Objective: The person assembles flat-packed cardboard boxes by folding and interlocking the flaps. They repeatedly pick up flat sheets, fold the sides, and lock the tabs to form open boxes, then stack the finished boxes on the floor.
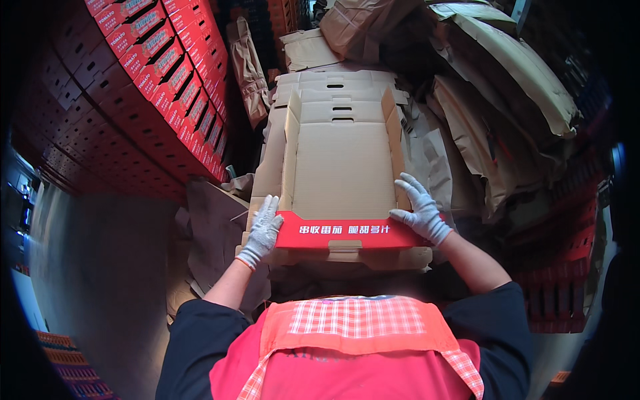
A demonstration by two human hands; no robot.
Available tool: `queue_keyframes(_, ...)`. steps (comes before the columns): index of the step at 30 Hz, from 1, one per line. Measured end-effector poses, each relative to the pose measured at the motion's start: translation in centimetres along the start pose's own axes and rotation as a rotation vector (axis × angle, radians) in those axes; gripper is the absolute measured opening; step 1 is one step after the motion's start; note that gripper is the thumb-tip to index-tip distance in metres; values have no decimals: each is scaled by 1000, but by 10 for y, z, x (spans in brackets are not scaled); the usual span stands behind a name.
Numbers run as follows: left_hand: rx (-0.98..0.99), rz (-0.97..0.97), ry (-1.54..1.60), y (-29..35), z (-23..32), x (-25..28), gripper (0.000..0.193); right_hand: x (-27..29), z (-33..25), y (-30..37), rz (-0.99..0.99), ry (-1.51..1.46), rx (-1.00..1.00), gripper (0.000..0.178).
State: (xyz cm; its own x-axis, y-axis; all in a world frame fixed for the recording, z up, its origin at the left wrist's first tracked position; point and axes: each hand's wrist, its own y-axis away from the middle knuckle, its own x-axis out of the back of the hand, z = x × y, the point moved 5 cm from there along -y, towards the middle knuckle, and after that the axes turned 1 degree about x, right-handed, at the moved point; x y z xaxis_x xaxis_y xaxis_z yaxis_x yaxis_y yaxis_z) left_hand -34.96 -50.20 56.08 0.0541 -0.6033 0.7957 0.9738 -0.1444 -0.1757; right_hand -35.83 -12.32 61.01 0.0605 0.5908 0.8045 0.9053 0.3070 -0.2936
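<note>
Has stacked red cartons (163,67) left of the cardboard tray (343,167); rests the left hand (263,230), fingers straight and close together, at the tray's near left corner; has the tray atop flat blanks (268,160); sets the right hand (425,212), fingers spread, at the near right corner. By pressing unevenly, could let side walls (394,130) spring outward.

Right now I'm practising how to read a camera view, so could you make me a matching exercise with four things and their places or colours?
Things:
1. Gloved left hand
2. Gloved right hand
3. Front wall of the cardboard tray
4. Tall stack of boxes

Places or colours:
A. Red, between the two hands
B. At the tray's right front corner
C. Upper left of the picture
D. At the tray's left front corner

Pairs: 1-D, 2-B, 3-A, 4-C
</note>
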Motion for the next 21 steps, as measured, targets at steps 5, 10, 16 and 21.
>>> queue_keyframes(5, 472, 3, 1701, 5, -19, -64, 75, -53, 62, 8, 214, -1318, -644, 75)
queue_keyframes(10, 572, 137, 1927, 20, 36, -67, 80, 51, 16, -31, 23, -1153, -477, 78)
queue_keyframes(16, 712, -340, 2172, 34, 105, -132, 23, 160, -161, -74, -88, -366, -143, 85)
queue_keyframes(21, 512, -640, 1333, 46, 112, -128, 29, 113, -223, -85, -132, 205, 388, 62)
